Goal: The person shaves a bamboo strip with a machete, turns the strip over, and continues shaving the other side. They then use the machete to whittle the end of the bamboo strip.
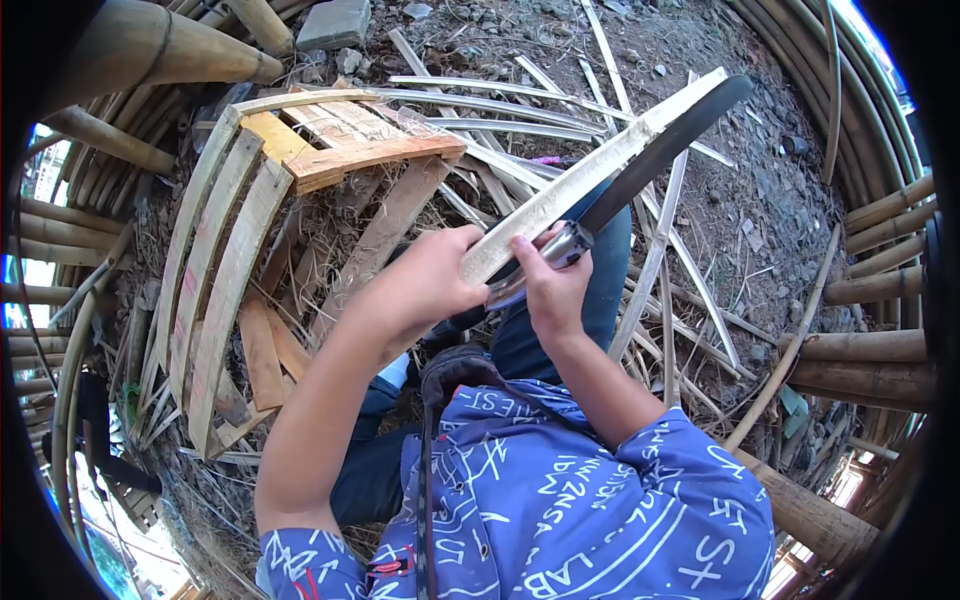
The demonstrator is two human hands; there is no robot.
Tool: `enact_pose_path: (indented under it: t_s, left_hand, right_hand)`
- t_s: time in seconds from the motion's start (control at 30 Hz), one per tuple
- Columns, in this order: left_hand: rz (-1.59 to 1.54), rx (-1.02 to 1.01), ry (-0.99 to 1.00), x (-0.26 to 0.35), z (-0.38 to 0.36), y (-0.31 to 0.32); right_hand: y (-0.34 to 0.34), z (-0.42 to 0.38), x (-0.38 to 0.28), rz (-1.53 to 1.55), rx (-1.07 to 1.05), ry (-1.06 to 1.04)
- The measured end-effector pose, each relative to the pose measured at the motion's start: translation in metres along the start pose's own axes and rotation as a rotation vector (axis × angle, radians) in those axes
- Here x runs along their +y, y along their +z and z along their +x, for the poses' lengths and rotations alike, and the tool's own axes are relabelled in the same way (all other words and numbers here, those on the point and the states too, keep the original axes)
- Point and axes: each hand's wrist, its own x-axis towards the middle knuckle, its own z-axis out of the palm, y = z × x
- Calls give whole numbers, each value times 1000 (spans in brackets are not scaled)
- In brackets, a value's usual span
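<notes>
My left hand [435, 275] is closed around the near end of a pale split bamboo strip [590, 180], which slants up and away to the right. Alongside the strip lies the dark blade of a machete [660, 160], its tip pointing the same way. The fingers of my right hand [556, 285] wrap the machete's shiny handle, and the thumb reaches to the strip's lower edge. Both hands are close together above my bent leg.
A slatted wooden frame [300, 165] stands on the ground to the left. Several split bamboo strips [510, 90] lie scattered ahead and to the right among shavings. Thick bamboo poles [860, 347] line both sides, and a grey block [333, 24] sits at the far left.
</notes>
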Motion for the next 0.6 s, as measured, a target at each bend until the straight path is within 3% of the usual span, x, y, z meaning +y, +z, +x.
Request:
enact_pose_path:
  t_s: [0.07, 0.1, 0.13, 0.23, 0.33, 0.37, 0.4, 0.47, 0.6]
  left_hand:
    - [87, 62, -90, 0, -1, 14]
    - [143, 137, 23, -8, -1, 22]
    - [132, 144, 8, -16, -2, 29]
    - [-128, 56, -247, -26, -8, 40]
    - [-307, 79, -272, -26, -27, 42]
    - [-170, 151, -144, -48, -31, 49]
    - [-170, 143, -137, -51, -39, 45]
    - [-218, 72, -292, -54, -55, 37]
    - [-430, 57, -370, -52, -84, 42]
  right_hand:
    - [-4, -6, 4, -77, -9, 17]
    - [-7, -9, 10, -93, -15, 14]
    - [-8, -13, 15, -104, -26, 11]
    - [-12, -26, 19, -87, -107, 110]
    - [-20, -36, 9, -58, -125, 199]
    - [-22, -38, 3, 1, -107, 247]
    - [-25, -40, 0, 59, -92, 293]
    - [-51, -32, -4, -141, -175, 295]
    - [-96, -14, -18, -156, -146, 188]
